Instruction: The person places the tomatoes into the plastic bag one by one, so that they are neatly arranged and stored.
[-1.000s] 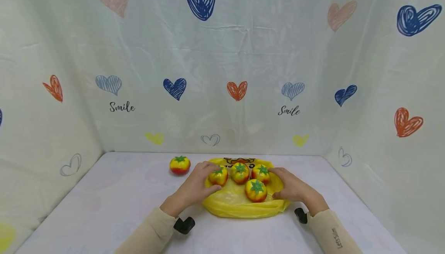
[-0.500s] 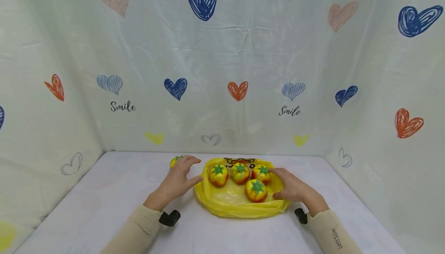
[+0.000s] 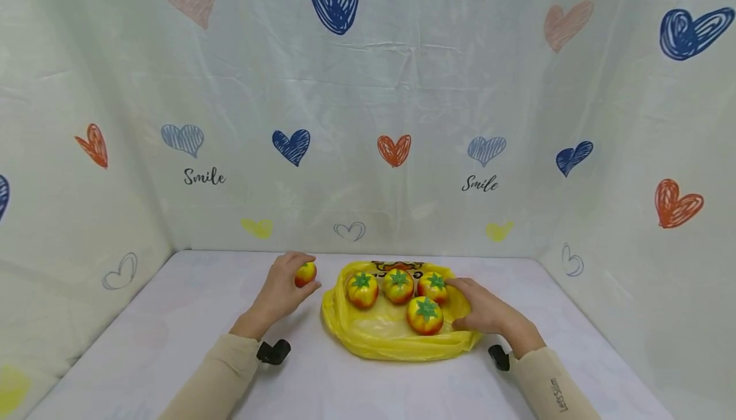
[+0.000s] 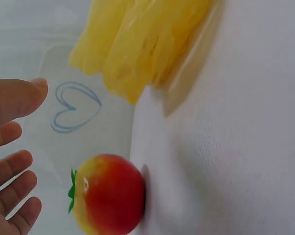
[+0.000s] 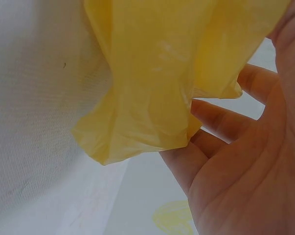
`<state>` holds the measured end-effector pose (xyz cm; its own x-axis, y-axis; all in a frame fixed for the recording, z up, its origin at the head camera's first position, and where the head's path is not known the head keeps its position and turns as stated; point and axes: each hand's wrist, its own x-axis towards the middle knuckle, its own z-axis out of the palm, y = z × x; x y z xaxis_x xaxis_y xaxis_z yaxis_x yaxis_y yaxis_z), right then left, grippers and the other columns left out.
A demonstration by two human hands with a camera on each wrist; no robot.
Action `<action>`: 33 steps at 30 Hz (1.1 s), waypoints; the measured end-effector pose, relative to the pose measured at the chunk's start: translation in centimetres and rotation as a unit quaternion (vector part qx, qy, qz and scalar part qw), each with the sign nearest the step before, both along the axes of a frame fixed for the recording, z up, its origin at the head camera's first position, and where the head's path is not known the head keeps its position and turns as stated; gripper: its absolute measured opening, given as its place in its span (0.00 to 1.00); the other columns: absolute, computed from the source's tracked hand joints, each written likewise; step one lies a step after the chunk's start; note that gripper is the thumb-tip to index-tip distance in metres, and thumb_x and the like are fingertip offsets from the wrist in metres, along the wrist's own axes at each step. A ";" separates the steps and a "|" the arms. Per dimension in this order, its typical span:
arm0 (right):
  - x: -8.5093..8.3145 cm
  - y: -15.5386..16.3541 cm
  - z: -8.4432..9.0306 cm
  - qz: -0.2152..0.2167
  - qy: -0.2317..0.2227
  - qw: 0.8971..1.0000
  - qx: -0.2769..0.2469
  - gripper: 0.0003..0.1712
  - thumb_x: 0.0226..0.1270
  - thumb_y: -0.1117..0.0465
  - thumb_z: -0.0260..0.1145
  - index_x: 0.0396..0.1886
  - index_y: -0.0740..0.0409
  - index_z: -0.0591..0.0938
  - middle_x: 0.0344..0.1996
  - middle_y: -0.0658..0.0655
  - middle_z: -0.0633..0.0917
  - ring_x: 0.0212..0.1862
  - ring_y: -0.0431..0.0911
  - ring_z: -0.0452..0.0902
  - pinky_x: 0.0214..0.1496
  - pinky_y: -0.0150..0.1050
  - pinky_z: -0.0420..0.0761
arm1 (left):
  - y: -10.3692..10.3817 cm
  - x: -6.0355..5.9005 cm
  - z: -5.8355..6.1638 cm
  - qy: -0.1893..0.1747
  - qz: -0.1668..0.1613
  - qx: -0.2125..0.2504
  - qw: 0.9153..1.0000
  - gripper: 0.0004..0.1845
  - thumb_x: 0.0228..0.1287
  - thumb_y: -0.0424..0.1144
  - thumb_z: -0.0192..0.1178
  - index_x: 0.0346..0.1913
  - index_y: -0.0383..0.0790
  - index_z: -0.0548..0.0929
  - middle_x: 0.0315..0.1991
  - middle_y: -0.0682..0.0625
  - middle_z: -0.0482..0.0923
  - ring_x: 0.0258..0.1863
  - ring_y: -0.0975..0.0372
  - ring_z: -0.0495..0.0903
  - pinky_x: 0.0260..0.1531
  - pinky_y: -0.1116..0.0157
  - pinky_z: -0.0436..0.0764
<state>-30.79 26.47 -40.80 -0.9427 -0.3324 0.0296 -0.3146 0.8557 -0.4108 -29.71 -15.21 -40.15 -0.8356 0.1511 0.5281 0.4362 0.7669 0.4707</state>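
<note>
**Left hand at the loose tomato, right hand on the bag's edge**

The left hand (image 3: 280, 292) is at a small toy tomato (image 3: 305, 273) near the back edge of the table (image 3: 172, 343), just left of the yellow plastic bag (image 3: 397, 337); in the head view the fingers arch over it and the thumb comes under, but the left wrist view shows the fingers (image 4: 10, 171) spread and apart from the tomato (image 4: 108, 195), which sits on the table, so the hand is open and close, not gripping; the right hand (image 3: 489, 311) rests on the bag's right edge, fingers loosely extended against the thin film (image 5: 152, 73), and I cannot tell whether they pinch it.

Four more tomatoes (image 3: 425, 315) lie on the bag near the middle of the table.

The loose tomato looks light, smooth and glossy, round enough to roll; it is probably foam or soft plastic, so hardly fragile; the best hold is across its widest part, thumb opposite the fingers, rather than by the green stem cap; the bag is limp and slippery and will crumple.
</note>
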 end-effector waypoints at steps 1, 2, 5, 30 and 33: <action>0.0 0.0 0.0 0.000 0.000 1.000 0.000 0.47 0.45 0.59 0.77 0.68 0.51 0.68 0.67 0.60 0.66 0.65 0.58 0.63 0.64 0.60 0.64 | -0.1 -0.2 -0.1 0.001 0.001 0.001 1.000 0.25 0.53 0.40 0.72 0.54 0.38 0.79 0.53 0.42 0.73 0.52 0.49 0.70 0.54 0.50 0.75; 0.0 0.0 0.0 0.001 0.001 1.000 0.002 0.47 0.45 0.59 0.77 0.68 0.51 0.68 0.66 0.60 0.66 0.65 0.58 0.63 0.64 0.60 0.64 | -0.2 -0.4 -0.1 0.004 0.001 0.004 1.000 0.25 0.53 0.40 0.72 0.54 0.38 0.79 0.52 0.42 0.72 0.52 0.49 0.70 0.53 0.50 0.75; 0.0 0.0 0.1 0.003 0.003 1.000 0.003 0.47 0.46 0.59 0.78 0.68 0.51 0.68 0.66 0.60 0.66 0.65 0.59 0.63 0.64 0.60 0.64 | -0.4 -0.8 -0.2 0.005 0.004 0.010 1.000 0.25 0.52 0.40 0.72 0.53 0.37 0.79 0.52 0.41 0.72 0.52 0.48 0.70 0.53 0.50 0.74; -0.1 0.1 -0.1 0.011 0.003 1.000 0.005 0.46 0.46 0.59 0.77 0.68 0.52 0.68 0.66 0.61 0.66 0.65 0.59 0.63 0.64 0.60 0.64 | -2.6 -3.7 -1.2 -0.111 0.028 -0.007 0.993 0.32 0.54 0.48 0.70 0.59 0.35 0.75 0.55 0.37 0.68 0.54 0.45 0.66 0.55 0.47 0.70; -0.2 0.1 -0.2 0.012 0.005 1.000 0.008 0.47 0.46 0.59 0.78 0.68 0.53 0.68 0.66 0.61 0.66 0.65 0.59 0.63 0.64 0.60 0.64 | -2.7 -4.0 -1.3 -0.122 0.035 -0.014 0.992 0.33 0.55 0.48 0.69 0.60 0.35 0.74 0.56 0.36 0.67 0.54 0.44 0.67 0.55 0.46 0.69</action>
